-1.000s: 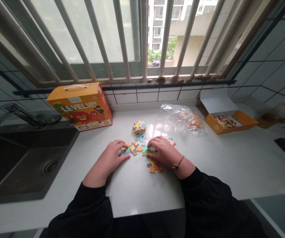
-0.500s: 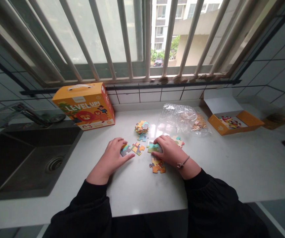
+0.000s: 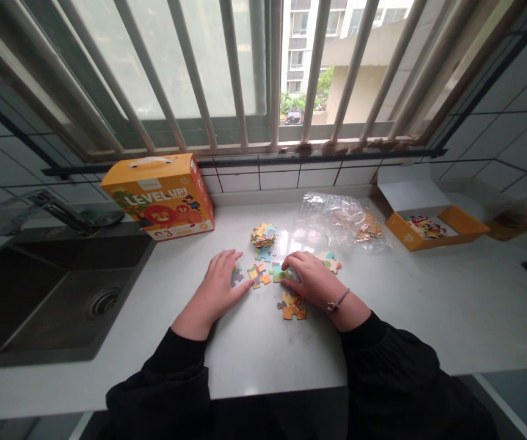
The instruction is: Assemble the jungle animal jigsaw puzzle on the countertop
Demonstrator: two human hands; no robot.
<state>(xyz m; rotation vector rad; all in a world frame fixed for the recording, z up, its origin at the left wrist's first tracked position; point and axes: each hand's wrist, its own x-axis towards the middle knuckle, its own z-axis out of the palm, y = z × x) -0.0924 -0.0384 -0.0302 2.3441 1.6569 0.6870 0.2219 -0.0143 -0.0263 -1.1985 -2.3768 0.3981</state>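
Left hand (image 3: 217, 287) spread flat, right hand (image 3: 311, 281) pressing down.
I read right fingers on a green jigsaw piece (image 3: 283, 274); left hand just beside a blue-grey piece (image 3: 237, 276).

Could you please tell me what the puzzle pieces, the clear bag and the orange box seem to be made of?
The puzzle pieces look like printed card with a slight gloss, going by their flat, cut shapes, though the exact stock is hard to tell. The clear bag looks like thin plastic, with shiny crumpled creases. The orange box looks like coated cardboard, with flat folded panels.
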